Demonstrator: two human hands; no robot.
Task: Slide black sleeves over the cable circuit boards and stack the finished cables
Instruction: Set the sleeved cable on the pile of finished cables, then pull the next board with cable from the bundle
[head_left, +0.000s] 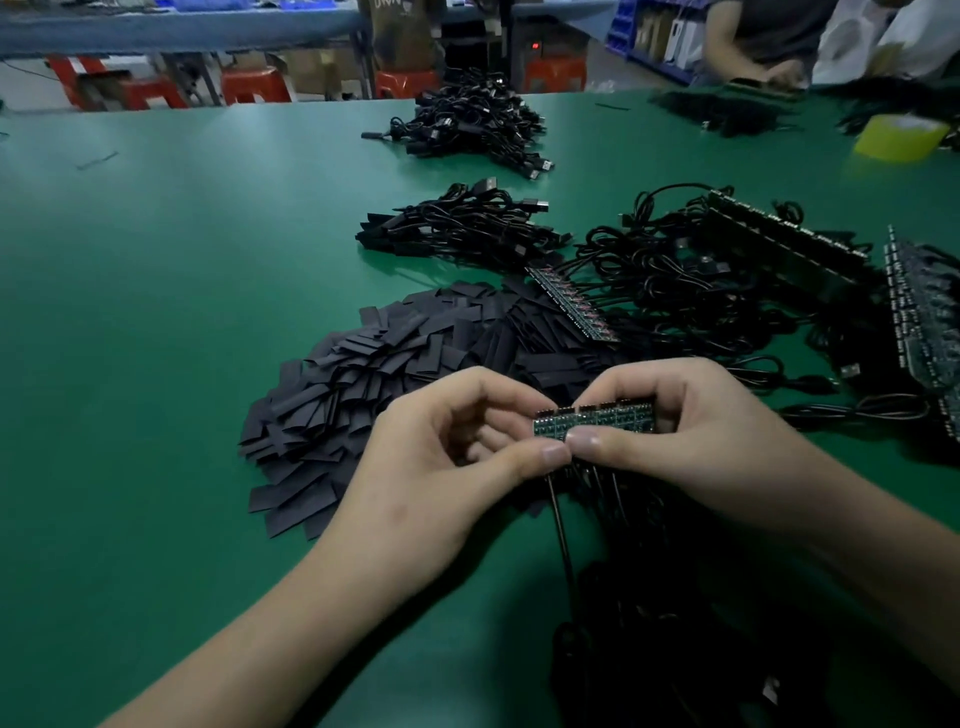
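Observation:
Both my hands hold a short strip of joined green circuit boards (592, 420) above the table, with black cables hanging down from it toward me. My left hand (447, 457) pinches the strip's left end between thumb and fingers. My right hand (691, 441) grips the rest of the strip, its thumb meeting the left thumb. A big heap of flat black sleeves (395, 364) lies just beyond my hands. A small stack of sleeved cables (457, 228) lies farther back.
More board strips with tangled cables (727, 291) spread over the right side of the green table (156, 312). A bigger cable pile (472, 124) sits at the far edge. A yellow tape roll (901, 137) stands at far right, where another person works.

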